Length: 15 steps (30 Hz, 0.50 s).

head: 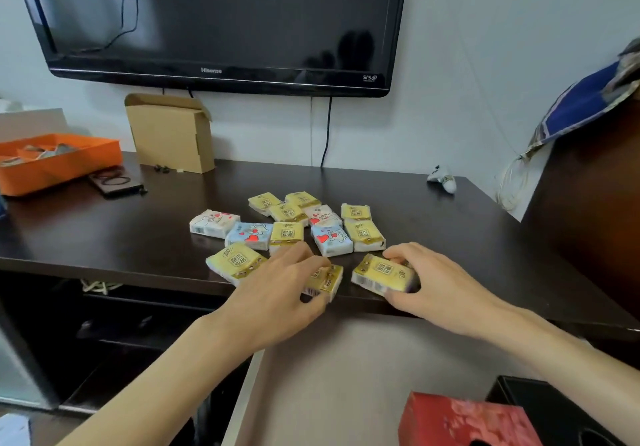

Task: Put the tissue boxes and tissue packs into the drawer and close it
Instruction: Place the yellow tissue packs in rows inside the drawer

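Nearest, a red tissue box (460,421) sits in the open drawer (346,369) beside a black box (540,404). On the dark tabletop (138,237), the left hand (280,293) curls over a yellow tissue pack (325,281) at the front edge. The right hand (433,283) grips another yellow pack (381,274). More tissue packs (287,224) cluster behind them.

1. Counter (415,210): dark brown.
2. Pack under my left grip (277,293): yellow pack (325,279), gold trim.
3. Pack in my right grip (433,283): yellow pack (381,272).
4. Blue packs (249,236): red hearts.
5. Tissue box (464,421): red, floral.
6. Tray (59,165): orange.
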Tool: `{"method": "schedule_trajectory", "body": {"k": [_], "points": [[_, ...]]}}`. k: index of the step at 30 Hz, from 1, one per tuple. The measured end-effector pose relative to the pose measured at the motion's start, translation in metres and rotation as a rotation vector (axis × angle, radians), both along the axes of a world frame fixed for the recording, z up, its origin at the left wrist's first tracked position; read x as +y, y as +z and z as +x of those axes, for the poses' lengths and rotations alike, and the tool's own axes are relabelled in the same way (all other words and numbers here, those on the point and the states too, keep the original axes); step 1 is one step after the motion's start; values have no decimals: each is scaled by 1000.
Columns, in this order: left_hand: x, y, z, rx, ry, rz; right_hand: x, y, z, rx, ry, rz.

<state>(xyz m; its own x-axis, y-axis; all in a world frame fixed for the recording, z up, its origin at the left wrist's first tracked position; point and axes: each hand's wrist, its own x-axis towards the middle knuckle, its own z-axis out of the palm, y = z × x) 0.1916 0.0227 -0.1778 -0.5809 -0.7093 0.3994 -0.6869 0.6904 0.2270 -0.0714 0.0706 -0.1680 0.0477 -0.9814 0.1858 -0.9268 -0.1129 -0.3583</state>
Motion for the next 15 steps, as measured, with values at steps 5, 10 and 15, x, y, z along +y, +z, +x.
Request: {"method": "schedule_trajectory", "body": {"k": [5,10,15], "points": [[-4,-1,-9,69,-32,74,2,15,-18,-155,94,178],[-9,-4,-2,200,-71,210,2,16,-15,-130,-6,-14],[-10,-6,6,188,-19,195,5,13,-4,46,-179,71]]}}
